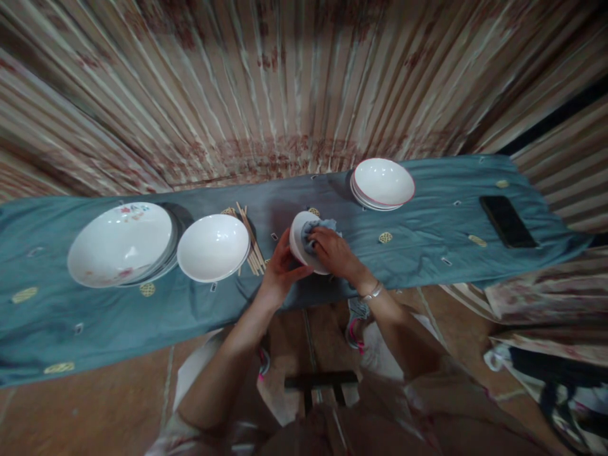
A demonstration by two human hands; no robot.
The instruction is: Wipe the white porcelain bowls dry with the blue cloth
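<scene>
A white bowl [297,235] stands tilted over the middle of the cloth-covered table. My left hand [282,266] grips its left side, thumb along the near rim and fingers behind the wall. Bunched in my right hand [335,253] is a blue-grey cloth [325,226], pressed against the inside of the bowl. Part of the bowl's inside is hidden by the cloth and fingers. Just left of my left hand lie several wooden chopsticks [251,237], loosely side by side.
Left of the chopsticks are stacked white bowls [213,247] and a stack of large floral plates [121,244]. Red-rimmed bowls [384,182] are stacked at the back right. A black phone [507,221] lies on the blue-green tablecloth [418,253] at the right. A pleated curtain [294,82] hangs behind.
</scene>
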